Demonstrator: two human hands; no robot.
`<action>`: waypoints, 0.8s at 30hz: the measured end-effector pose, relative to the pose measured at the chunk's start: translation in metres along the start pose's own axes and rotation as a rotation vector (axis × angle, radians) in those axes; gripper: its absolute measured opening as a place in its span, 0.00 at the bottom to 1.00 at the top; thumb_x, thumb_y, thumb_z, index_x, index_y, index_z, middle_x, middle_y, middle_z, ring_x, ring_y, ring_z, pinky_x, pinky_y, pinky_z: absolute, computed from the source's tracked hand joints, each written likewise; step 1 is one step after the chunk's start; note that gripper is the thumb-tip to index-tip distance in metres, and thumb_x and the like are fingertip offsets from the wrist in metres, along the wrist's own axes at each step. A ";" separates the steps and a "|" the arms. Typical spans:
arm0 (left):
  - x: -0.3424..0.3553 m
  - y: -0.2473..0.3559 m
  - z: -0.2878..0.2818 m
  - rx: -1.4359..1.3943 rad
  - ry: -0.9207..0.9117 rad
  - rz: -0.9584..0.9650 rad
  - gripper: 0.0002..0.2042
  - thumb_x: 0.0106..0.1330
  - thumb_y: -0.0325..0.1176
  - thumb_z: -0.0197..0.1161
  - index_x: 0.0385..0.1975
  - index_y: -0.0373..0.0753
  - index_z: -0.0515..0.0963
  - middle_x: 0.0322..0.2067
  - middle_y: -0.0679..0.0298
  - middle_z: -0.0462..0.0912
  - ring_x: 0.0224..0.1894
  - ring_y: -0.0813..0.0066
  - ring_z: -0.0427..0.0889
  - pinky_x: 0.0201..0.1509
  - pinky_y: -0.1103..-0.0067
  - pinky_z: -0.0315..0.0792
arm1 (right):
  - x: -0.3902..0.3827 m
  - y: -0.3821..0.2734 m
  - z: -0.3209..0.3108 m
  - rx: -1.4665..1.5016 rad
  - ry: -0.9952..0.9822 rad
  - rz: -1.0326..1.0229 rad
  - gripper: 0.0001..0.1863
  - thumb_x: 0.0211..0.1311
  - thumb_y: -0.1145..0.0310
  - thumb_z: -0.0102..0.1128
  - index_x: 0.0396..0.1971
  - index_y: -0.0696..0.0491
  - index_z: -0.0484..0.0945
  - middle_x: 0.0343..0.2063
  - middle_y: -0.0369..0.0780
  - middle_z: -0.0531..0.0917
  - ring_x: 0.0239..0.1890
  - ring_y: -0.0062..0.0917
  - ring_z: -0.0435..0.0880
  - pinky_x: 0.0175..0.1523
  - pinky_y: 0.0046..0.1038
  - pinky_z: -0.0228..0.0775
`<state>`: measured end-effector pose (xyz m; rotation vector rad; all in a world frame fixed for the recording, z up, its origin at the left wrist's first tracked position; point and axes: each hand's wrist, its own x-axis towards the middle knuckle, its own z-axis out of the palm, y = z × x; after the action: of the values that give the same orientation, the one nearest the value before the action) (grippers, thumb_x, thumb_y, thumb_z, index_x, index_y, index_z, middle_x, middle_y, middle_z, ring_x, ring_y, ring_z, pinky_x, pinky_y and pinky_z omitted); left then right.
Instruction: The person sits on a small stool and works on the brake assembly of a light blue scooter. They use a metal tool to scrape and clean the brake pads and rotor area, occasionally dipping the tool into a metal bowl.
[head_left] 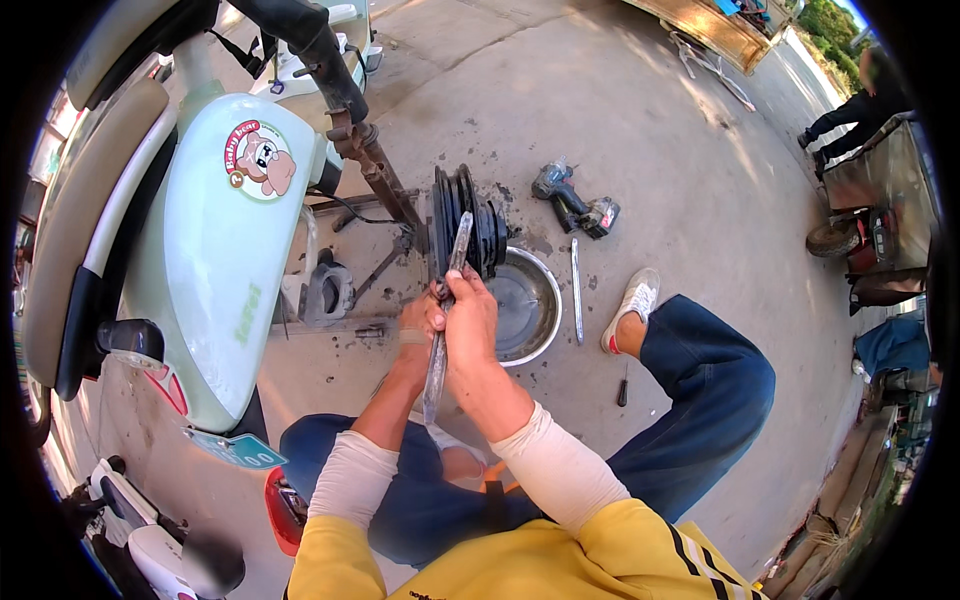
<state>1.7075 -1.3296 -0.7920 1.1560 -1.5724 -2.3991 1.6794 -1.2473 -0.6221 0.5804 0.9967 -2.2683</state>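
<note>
My left hand (423,326) and my right hand (465,310) are closed together around a long silver metal bar (434,380), which points forward and slightly right. Its far end lies against or over the black wheel assembly (485,235) on the mint-green scooter's (210,270) frame; exact contact is unclear. A steel bowl (535,320) with dark contents sits on the concrete just right of the wheel, and a second silver bar (577,290) lies beside it. A cordless power tool (570,205) lies beyond them. A small screwdriver (623,390) is near my right leg.
Another white scooter (130,515) is at the lower left. A person in dark trousers (845,120) is at the upper right, near a cart (885,175). Another person's leg in blue (890,345) shows at the right edge. A wooden-sided trailer (700,25) stands at the back.
</note>
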 end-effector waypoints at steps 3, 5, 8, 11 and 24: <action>-0.010 -0.006 0.012 0.783 0.134 0.582 0.10 0.69 0.40 0.57 0.33 0.40 0.76 0.28 0.54 0.81 0.30 0.47 0.80 0.35 0.62 0.73 | -0.022 0.012 -0.025 0.020 -0.042 0.003 0.04 0.77 0.69 0.48 0.45 0.50 0.70 0.26 0.35 0.73 0.13 0.17 0.66 0.18 0.25 0.57; -0.011 -0.017 0.009 0.877 0.101 0.754 0.11 0.69 0.40 0.57 0.31 0.39 0.76 0.28 0.51 0.82 0.31 0.42 0.81 0.35 0.60 0.73 | -0.006 0.006 -0.022 0.026 -0.036 0.007 0.04 0.77 0.68 0.48 0.44 0.50 0.70 0.26 0.35 0.74 0.13 0.17 0.65 0.18 0.25 0.57; -0.014 -0.009 0.001 0.535 -0.032 0.569 0.11 0.68 0.39 0.58 0.30 0.38 0.76 0.28 0.52 0.81 0.32 0.43 0.82 0.35 0.61 0.73 | 0.019 -0.008 -0.010 -0.045 -0.039 0.053 0.04 0.78 0.68 0.48 0.43 0.51 0.70 0.26 0.35 0.74 0.12 0.17 0.63 0.18 0.24 0.57; -0.043 0.030 0.012 0.645 0.019 0.425 0.11 0.67 0.39 0.60 0.30 0.37 0.76 0.29 0.49 0.81 0.34 0.43 0.83 0.35 0.60 0.73 | 0.008 -0.001 -0.014 -0.001 -0.012 0.021 0.04 0.78 0.68 0.48 0.42 0.51 0.70 0.26 0.35 0.74 0.12 0.18 0.64 0.17 0.24 0.56; -0.036 0.040 0.021 1.038 0.035 0.517 0.13 0.64 0.42 0.60 0.36 0.39 0.69 0.32 0.49 0.81 0.41 0.38 0.81 0.41 0.56 0.72 | -0.013 0.003 -0.028 0.074 -0.077 0.026 0.03 0.77 0.70 0.48 0.42 0.51 0.70 0.26 0.35 0.72 0.14 0.18 0.66 0.19 0.24 0.58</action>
<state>1.7074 -1.3172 -0.7355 0.6545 -2.7549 -1.1899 1.6953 -1.2234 -0.6334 0.5293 0.8665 -2.2943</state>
